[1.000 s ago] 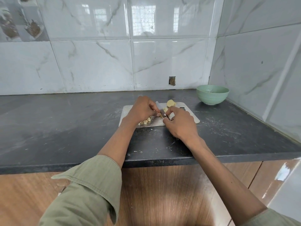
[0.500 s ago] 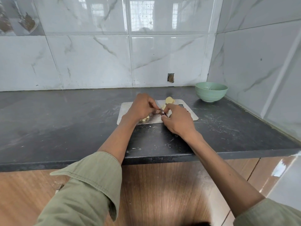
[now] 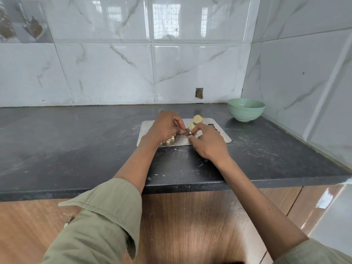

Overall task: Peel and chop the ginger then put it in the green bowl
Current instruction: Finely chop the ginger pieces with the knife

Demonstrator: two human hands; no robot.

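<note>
Both hands (image 3: 165,124) (image 3: 208,141) pinching ginger piece (image 3: 182,132), over metal board (image 3: 222,134), green bowl (image 3: 245,111) right

- green bowl (image 3: 246,109) — pale mint green, with faint ridged bands round its side
- ginger (image 3: 198,119) — pale yellow where peeled
- chopped pieces (image 3: 170,139) — cream-yellow
- cutting board (image 3: 223,134) — plain light grey
- tabletop (image 3: 76,141) — dark charcoal, mottled with pale smudges
- wall tiles (image 3: 106,73) — glossy white with grey marble veins
- sleeves (image 3: 106,221) — olive green
- cabinet front (image 3: 190,225) — brown wood grain
</note>
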